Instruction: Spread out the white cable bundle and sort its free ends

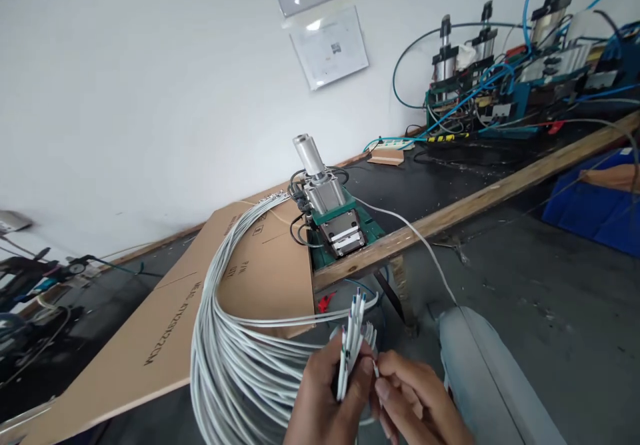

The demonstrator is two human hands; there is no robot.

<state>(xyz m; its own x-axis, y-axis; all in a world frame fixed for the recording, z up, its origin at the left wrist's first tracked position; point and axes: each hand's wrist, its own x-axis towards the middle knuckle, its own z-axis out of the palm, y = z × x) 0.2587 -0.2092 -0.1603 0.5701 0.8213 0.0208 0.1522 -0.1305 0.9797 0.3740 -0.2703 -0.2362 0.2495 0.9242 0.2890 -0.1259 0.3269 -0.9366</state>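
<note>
My left hand (325, 401) is closed around a cluster of grey cable ends (353, 338), held upright with stripped tips uppermost. My right hand (417, 398) pinches one cable end (375, 367) between thumb and forefinger, just beside the cluster; the exact contact is hard to resolve. The cable bundle (225, 338) loops left over a cardboard sheet (200, 311). A pneumatic stripping machine (333, 211) stands on the bench edge (450, 211) beyond.

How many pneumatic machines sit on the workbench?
2: a small green pneumatic machine near the bench edge by the cardboard sheet, and a larger pneumatic machine at far right; others may be out of frame.
</note>
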